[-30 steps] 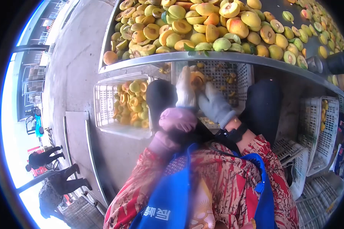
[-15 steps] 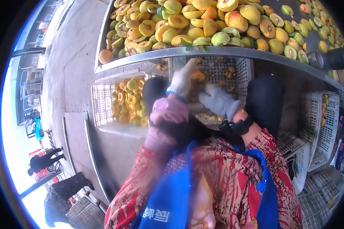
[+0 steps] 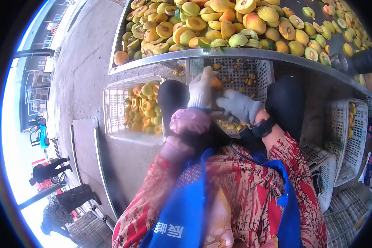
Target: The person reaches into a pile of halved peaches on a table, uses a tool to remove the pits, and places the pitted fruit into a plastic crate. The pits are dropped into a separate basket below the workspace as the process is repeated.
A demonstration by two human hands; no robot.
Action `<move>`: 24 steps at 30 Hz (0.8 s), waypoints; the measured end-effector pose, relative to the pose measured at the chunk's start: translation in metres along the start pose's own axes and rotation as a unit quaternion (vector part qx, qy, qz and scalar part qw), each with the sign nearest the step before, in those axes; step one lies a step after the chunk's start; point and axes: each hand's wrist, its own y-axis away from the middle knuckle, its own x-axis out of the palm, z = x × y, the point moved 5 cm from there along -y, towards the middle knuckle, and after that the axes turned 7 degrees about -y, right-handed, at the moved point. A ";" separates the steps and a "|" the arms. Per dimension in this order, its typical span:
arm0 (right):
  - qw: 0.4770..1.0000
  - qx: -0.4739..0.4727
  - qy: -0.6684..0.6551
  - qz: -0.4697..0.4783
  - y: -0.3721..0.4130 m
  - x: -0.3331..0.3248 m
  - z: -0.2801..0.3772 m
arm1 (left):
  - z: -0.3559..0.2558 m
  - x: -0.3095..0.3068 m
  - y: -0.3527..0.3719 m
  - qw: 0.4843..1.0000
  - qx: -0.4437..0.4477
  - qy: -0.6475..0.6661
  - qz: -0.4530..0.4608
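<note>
My left hand, in a white knitted glove below a pink sleeve cover, is closed around an orange peach, which partly shows at its right side. My right hand, in a grey glove with a dark watch at the wrist, is just below and to the right of the peach. Its fingers are curled towards the left hand; whatever they hold, if anything, is hidden. Both hands are over a plastic crate between my knees, with small fruit scraps inside.
A metal-edged table ahead bears many halved peaches. A dark cylindrical object is at its right edge. A white crate of pitted halves stands left. More crates are right; people are far left.
My left hand has turned more upright and moved slightly right and down, still with the peach. My right hand stays close by, with its fingers curled. The view has shifted a little.
</note>
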 end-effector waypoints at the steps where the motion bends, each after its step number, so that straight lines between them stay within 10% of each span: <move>1: 0.999 -0.027 -0.024 0.015 0.004 0.002 0.007 | 0.002 -0.001 0.005 0.997 0.017 0.041 -0.059; 13: 0.948 0.077 -0.289 0.113 0.023 0.013 -0.001 | -0.015 0.001 0.021 0.999 0.032 -0.042 -0.003; 18: 0.894 0.013 -0.409 0.182 0.029 0.016 -0.008 | -0.019 0.020 0.020 0.973 0.042 0.187 0.127; 22: 0.840 -0.038 -0.480 0.252 0.035 0.010 -0.005 | -0.055 0.027 0.029 0.970 0.175 0.156 0.059; 24: 0.823 -0.056 -0.505 0.254 0.030 0.003 -0.004 | -0.049 0.025 0.020 0.993 0.085 0.077 0.016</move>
